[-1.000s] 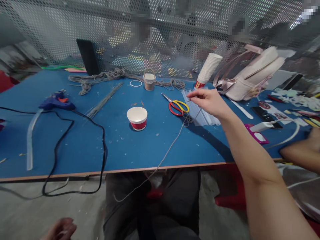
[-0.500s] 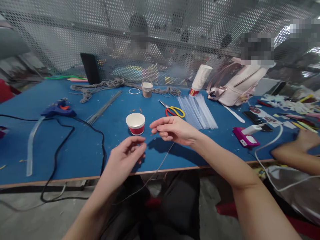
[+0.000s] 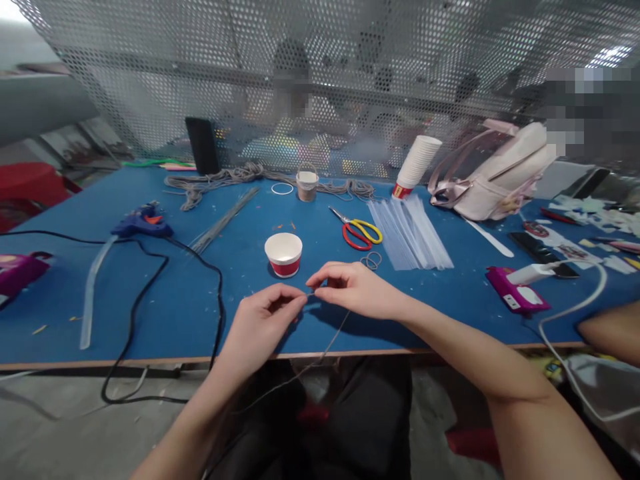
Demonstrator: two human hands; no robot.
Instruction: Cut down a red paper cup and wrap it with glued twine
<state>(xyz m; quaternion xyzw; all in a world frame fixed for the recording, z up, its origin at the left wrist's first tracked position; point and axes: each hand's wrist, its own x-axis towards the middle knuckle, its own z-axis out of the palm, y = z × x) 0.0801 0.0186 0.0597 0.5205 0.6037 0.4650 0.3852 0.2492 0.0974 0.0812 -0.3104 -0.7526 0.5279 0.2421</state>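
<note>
My left hand [image 3: 267, 323] and my right hand [image 3: 357, 290] meet over the front of the blue table, thumb and forefinger of each pinched on a short stretch of thin grey cord. From under my right hand the cord [image 3: 331, 343] trails across the table edge toward my lap. Just behind my fingers stands a short white paper cup [image 3: 283, 248] with a red band, upright. Red-and-yellow scissors [image 3: 363, 233] lie beyond my right hand, and a small loop of cord [image 3: 371, 261] rests on the table beside it.
A blue glue gun [image 3: 143, 223] with a black cable lies left. Behind are grey cord [image 3: 215, 177], a small cord-wrapped bucket [image 3: 307, 187] and stacked paper cups [image 3: 420, 163]. Clear glue sticks [image 3: 413, 237], a pink backpack [image 3: 505, 173] and a purple power strip [image 3: 517, 290] sit right, near another person's arm.
My hands have come together, and my left fingers now pinch the cord too. The small loop of cord beside my right hand has come into sight. The view has shifted left.
</note>
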